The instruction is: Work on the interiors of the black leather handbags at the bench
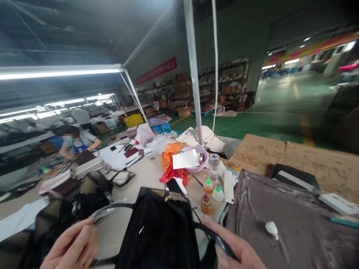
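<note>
A black handbag (157,231) stands upright on the worktable in front of me, its zipper showing at the top edge. My left hand (74,244) is closed around the bag's left handle (109,210), a thin loop that looks wrapped in clear plastic. On the other side, my right hand (235,244) grips the right handle (209,231), also dark, with the thumb or a finger laid along it. The lower part of the bag runs out of view. Beyond it stand several small squeeze bottles (206,203) with coloured tips.
A glass jar (214,168) and a pink basin (206,158) stand farther back. To the right lies a brown padded surface (260,213) with a white scrap. More black bags (56,220) and stacked pieces (89,166) are at left. A co-worker (78,142) sits beyond; a metal post (193,74) rises behind.
</note>
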`<state>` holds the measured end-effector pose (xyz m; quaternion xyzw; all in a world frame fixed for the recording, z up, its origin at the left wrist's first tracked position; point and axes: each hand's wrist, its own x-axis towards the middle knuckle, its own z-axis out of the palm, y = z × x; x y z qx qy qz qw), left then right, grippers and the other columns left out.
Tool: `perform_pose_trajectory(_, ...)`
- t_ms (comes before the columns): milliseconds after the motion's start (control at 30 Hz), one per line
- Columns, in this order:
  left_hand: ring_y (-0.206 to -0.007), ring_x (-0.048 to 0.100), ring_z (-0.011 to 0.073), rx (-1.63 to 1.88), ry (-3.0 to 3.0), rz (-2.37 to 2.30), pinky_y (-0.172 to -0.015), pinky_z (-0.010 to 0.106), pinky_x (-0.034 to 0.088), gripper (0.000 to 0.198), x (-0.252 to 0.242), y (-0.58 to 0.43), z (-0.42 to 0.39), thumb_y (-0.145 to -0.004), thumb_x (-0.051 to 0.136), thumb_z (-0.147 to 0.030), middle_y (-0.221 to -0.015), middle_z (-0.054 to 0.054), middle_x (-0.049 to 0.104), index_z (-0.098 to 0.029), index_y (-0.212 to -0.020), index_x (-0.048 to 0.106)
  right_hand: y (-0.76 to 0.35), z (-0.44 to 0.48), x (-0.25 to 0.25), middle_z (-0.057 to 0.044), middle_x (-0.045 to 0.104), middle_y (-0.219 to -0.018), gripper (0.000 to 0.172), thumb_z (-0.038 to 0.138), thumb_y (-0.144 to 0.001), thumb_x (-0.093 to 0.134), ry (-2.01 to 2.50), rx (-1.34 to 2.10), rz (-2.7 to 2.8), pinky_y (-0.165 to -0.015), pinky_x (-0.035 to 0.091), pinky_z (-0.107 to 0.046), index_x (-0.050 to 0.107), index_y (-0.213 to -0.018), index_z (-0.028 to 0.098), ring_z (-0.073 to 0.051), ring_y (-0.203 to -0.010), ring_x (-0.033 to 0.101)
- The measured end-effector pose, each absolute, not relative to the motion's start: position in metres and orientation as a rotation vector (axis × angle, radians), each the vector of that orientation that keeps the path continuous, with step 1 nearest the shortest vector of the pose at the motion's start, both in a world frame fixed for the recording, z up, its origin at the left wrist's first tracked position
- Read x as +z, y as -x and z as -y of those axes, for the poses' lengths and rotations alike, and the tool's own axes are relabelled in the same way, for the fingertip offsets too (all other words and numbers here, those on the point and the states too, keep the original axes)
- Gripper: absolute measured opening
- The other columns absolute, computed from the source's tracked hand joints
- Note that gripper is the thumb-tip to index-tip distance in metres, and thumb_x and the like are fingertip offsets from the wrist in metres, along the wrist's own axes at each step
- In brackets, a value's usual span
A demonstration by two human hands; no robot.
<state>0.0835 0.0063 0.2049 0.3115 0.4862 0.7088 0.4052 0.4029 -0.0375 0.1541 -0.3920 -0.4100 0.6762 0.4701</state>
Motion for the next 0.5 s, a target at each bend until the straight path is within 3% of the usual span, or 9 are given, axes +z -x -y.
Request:
perform_pose_trajectory(67, -0.041, 0.038, 0.0035, 1.828, -0.931, -1.290, -0.037, 0.013, 0.030, 0.027, 0.209, -0.080, -0.010, -0.065, 0.068, -0.018, -0.050, -0.005, 0.047, -0.018, -0.091, 0.061, -0.390, 0.031, 0.166, 0.004, 0.046, -0.046, 0.074, 0.049, -0.067, 0.067, 0.990, 1.741, 0.880, -0.037, 0.037, -0.019, 0.042, -0.130, 0.020, -0.010, -0.040, 0.045)
perform_pose_trajectory(167, -0.036, 0.030, 0.0016, 1.830, -0.941, -1.407, -0.033, 0.013, 0.022, 0.021, 0.204, -0.068, -0.021, -0.066, 0.067, -0.024, -0.049, -0.007, 0.042, -0.016, -0.085, 0.061, -0.372, 0.017, 0.176, 0.012, 0.024, -0.039, 0.081, 0.049, -0.068, 0.067, 1.077, 1.812, 0.830, -0.029, 0.017, -0.014, 0.031, -0.135, 0.020, -0.004, -0.031, 0.018)
perform_pose_trajectory(233, -0.037, 0.031, 0.0019, 1.867, -0.955, -1.480, -0.034, 0.014, 0.023, 0.023, 0.198, -0.057, -0.028, -0.068, 0.066, -0.025, -0.049, -0.007, 0.042, -0.015, -0.088, 0.061, -0.366, 0.004, 0.182, 0.013, 0.022, -0.041, 0.079, 0.048, -0.067, 0.068, 1.058, 1.849, 0.829, -0.029, 0.014, -0.013, 0.034, -0.133, 0.021, -0.003, -0.033, 0.014)
perform_pose_trajectory(400, -0.039, 0.033, 0.0017, 1.779, -0.934, -1.472, -0.035, 0.013, 0.022, 0.025, 0.187, -0.034, -0.040, -0.068, 0.066, -0.026, -0.053, -0.006, 0.045, -0.014, -0.089, 0.061, -0.355, -0.032, 0.191, 0.010, 0.019, -0.052, 0.045, 0.038, -0.074, 0.064, 0.985, 1.811, 0.679, -0.034, 0.014, -0.013, 0.051, -0.113, 0.019, -0.004, -0.042, 0.013)
perform_pose_trajectory(500, -0.038, 0.031, 0.0009, 1.795, -0.871, -1.502, -0.034, 0.013, 0.020, 0.024, 0.180, -0.029, -0.046, -0.068, 0.066, -0.027, -0.052, -0.006, 0.045, -0.014, -0.088, 0.061, -0.345, -0.050, 0.188, 0.010, 0.021, -0.052, 0.041, 0.034, -0.074, 0.064, 0.972, 1.829, 0.803, -0.035, 0.015, -0.013, 0.052, -0.111, 0.020, -0.004, -0.042, 0.014)
